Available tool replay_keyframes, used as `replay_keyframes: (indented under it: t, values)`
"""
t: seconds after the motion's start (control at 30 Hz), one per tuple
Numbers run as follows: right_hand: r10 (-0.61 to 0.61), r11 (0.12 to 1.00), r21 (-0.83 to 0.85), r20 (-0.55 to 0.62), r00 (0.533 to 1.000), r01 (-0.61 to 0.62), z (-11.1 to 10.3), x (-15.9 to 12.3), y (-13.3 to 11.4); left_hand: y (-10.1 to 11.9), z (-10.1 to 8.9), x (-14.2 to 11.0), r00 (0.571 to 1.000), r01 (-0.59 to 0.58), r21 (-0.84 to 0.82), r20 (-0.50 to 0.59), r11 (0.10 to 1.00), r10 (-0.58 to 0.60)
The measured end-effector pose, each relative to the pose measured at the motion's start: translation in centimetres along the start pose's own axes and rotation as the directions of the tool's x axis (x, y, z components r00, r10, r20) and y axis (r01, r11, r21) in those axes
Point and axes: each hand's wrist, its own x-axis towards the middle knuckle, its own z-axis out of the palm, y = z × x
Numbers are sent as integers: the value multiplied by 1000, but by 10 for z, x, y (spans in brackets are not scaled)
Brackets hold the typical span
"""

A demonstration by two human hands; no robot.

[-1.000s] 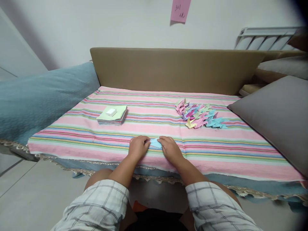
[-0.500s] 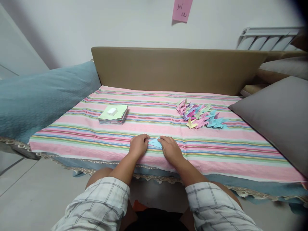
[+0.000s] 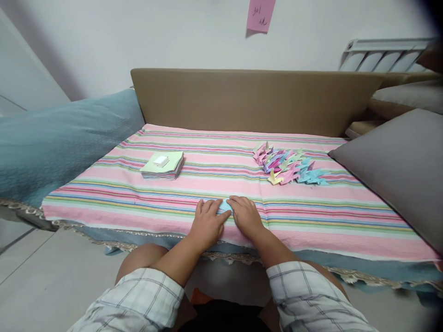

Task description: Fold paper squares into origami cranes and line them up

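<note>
A small piece of light blue folded paper (image 3: pixel 224 205) lies on the striped cloth between my two hands, partly covered by fingers. My left hand (image 3: pixel 208 223) rests palm down with its fingers spread, the index finger and thumb touching the paper's left and near side. On the other side, my right hand (image 3: pixel 246 215) has its fingers together, curled onto the paper's right end. Beyond it to the right lies a pile of folded paper cranes (image 3: pixel 289 165) in pink, purple, green, yellow and blue.
A stack of square coloured paper (image 3: pixel 164 173) sits at the left with a small white case (image 3: pixel 161 161) on top. The striped cloth (image 3: pixel 221 152) covers the seat. A tan backrest (image 3: pixel 256 99) stands behind, a grey cushion (image 3: pixel 401 170) at the right, a blue-covered armrest (image 3: pixel 76 133) at the left.
My left hand has turned palm down and spread its fingers, with its thumb moving right across the paper. More of the blue paper is covered. My right hand has barely moved.
</note>
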Motion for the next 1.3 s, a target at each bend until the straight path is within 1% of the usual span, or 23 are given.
replay_keyframes:
  t: [0.2, 0.43, 0.53, 0.63, 0.7, 0.77, 0.8, 0.83, 0.87, 0.9, 0.93, 1.0, 1.1, 1.17, 1.3]
  values:
    - [6, 1000, -2, 8, 1000, -6, -2, 0, -1, -9, -2, -2, 992, 126, 17, 6, 992, -126]
    - [8, 1000, -5, 12, 1000, -8, -2, 0, 0, -18, -5, -2, 983, 180, 33, 42, 983, -181]
    - [10, 1000, -6, 20, 1000, -9, -3, 0, 0, -25, -5, -3, 975, 214, 55, 44, 975, -216]
    - [11, 1000, 0, 22, 1000, -11, -4, 0, 0, -32, -9, -2, 971, 237, 53, 15, 970, -239]
    - [16, 1000, 11, 19, 1000, -16, -4, 0, 0, -34, -13, -2, 968, 249, 40, -49, 968, -247]
    - [14, 1000, 22, 14, 1000, -15, -4, 0, 0, -30, -16, -1, 971, 207, 19, -123, 978, -203]
    - [11, 1000, 26, 9, 1000, -11, -3, 0, 0, -27, -16, 0, 979, 147, 9, -144, 989, -144]
    - [7, 1000, 29, 3, 1000, -7, -3, 0, 0, -23, -15, 0, 989, 55, -2, -139, 998, -55]
    - [1, 999, 34, -3, 1000, -1, -2, 1, 1, -19, -13, 1, 993, -54, -11, -108, 998, 53]
    - [-5, 999, 43, -10, 1000, 5, -2, 1, 2, -16, -10, 1, 987, -149, -18, -67, 989, 148]
    - [-11, 998, 57, -21, 1000, 12, -1, 1, 3, -14, -6, 2, 981, -194, -24, -38, 981, 193]
    - [-29, 994, 103, -53, 998, 34, 0, 1, 7, -13, 2, 3, 975, -219, -42, 31, 975, 220]
    - [-58, 982, 174, -110, 992, 77, 0, 3, 14, -18, 10, 3, 969, -211, -79, 115, 974, 219]
    - [-58, 977, 195, -125, 990, 82, -1, 3, 19, -21, 11, 3, 966, -211, -92, 135, 973, 222]
    - [-25, 980, 192, -117, 993, 47, -3, 4, 24, -21, 8, 2, 963, -222, -79, 138, 972, 231]
